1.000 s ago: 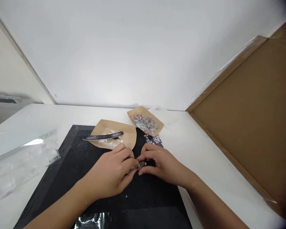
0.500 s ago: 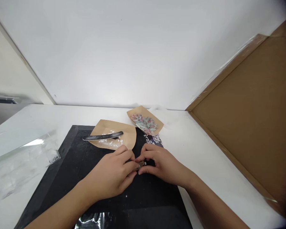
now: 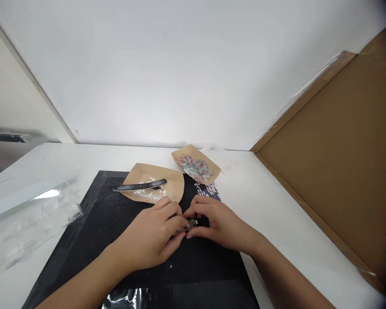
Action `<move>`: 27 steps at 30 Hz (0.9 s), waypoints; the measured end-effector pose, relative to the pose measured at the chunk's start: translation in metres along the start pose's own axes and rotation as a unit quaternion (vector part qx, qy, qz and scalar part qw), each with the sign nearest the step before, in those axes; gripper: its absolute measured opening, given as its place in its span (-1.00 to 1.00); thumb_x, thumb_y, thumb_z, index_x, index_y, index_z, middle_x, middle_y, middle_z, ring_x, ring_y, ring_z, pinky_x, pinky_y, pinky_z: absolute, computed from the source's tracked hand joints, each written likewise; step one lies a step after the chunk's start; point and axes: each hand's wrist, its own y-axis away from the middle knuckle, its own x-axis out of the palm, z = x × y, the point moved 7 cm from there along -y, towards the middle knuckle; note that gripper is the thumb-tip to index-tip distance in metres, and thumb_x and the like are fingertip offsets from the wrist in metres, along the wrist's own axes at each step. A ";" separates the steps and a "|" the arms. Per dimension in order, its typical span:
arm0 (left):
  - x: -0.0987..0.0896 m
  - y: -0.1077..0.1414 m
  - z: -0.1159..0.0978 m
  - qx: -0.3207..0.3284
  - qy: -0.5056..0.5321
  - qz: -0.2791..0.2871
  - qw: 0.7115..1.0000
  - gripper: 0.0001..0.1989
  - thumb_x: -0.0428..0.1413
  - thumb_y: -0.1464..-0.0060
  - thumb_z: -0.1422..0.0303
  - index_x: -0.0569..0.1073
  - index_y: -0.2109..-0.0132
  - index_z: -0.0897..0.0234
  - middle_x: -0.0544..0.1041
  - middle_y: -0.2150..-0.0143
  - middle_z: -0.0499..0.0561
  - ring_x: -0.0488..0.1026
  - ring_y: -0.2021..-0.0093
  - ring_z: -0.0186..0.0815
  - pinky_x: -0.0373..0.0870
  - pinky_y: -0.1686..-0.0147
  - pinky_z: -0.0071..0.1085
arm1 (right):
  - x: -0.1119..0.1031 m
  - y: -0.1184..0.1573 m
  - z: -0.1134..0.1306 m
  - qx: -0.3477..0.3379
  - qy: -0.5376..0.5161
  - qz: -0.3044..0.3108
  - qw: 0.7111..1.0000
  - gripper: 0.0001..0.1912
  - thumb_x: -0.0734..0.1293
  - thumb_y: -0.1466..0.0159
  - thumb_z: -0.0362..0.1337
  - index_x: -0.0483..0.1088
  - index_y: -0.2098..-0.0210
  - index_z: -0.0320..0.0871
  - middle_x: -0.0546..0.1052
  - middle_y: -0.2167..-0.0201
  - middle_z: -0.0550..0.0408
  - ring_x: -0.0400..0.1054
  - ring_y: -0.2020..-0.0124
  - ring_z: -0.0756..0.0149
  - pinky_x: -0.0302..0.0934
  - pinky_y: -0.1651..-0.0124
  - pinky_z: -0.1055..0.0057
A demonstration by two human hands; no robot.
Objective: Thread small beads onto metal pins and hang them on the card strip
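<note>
My left hand pinches a small brownish-grey piece with light specks, low over the black mat. My right hand curls around the other end of this piece, thumb below and fingers above. The fingers hide most of it, so its kind is unclear. Just beyond my left hand stands a brown paper tray with small white bits in it. A curved black nail file lies across that tray.
A second paper tray holds small clear-wrapped pieces. Beside it lies a dark sheet with white marks. Clear plastic packaging covers the left side of the white table. A cardboard panel leans at the right.
My hands stay together at nearly the same spot. My left fingers have shifted slightly, and a little more of the small piece shows between the hands. The view has tilted slightly.
</note>
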 end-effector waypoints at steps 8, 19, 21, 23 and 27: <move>0.006 0.000 -0.004 0.014 -0.025 0.001 1.000 -0.77 0.09 -0.34 0.38 0.52 -0.09 0.19 0.48 0.03 0.10 0.37 0.02 -0.13 0.45 0.08 -0.20 | -0.010 0.002 -0.004 -0.026 -0.029 0.006 0.999 -0.45 0.63 -0.11 0.03 0.55 -0.02 0.00 0.51 0.16 0.11 0.42 0.14 0.23 0.37 0.09 0.33; 0.020 -0.006 -0.014 0.047 -0.130 -0.041 0.990 -0.78 0.07 -0.39 0.37 0.57 -0.05 0.26 0.50 0.12 0.10 0.38 0.09 -0.14 0.46 0.17 -0.21 | -0.051 0.004 -0.034 0.047 0.021 -0.194 0.980 -0.71 0.37 -0.42 -0.04 0.49 -0.03 -0.05 0.58 0.23 0.08 0.47 0.21 0.23 0.36 0.13 0.30; 0.021 -0.008 -0.015 0.047 -0.143 -0.057 0.987 -0.80 0.06 -0.40 0.39 0.59 0.06 0.29 0.49 0.17 0.09 0.37 0.12 -0.15 0.43 0.21 -0.23 | -0.051 0.005 -0.036 0.064 0.037 -0.202 0.977 -0.72 0.36 -0.43 -0.05 0.49 -0.02 -0.05 0.58 0.25 0.08 0.47 0.23 0.23 0.36 0.16 0.30; 0.024 -0.009 -0.016 0.049 -0.158 -0.064 0.984 -0.79 0.06 -0.41 0.40 0.57 0.16 0.31 0.47 0.22 0.08 0.35 0.15 -0.17 0.40 0.25 -0.23 | -0.050 0.005 -0.038 0.075 0.052 -0.201 0.975 -0.73 0.36 -0.42 -0.07 0.49 -0.02 -0.05 0.58 0.24 0.08 0.47 0.23 0.23 0.36 0.15 0.30; 0.032 -0.007 -0.016 0.059 -0.190 -0.061 0.978 -0.80 0.06 -0.40 0.43 0.53 0.22 0.33 0.43 0.26 0.06 0.34 0.19 -0.19 0.35 0.29 -0.22 | -0.044 0.005 -0.042 0.095 0.071 -0.183 0.976 -0.73 0.36 -0.41 -0.09 0.47 -0.03 -0.05 0.58 0.22 0.09 0.47 0.22 0.23 0.36 0.13 0.28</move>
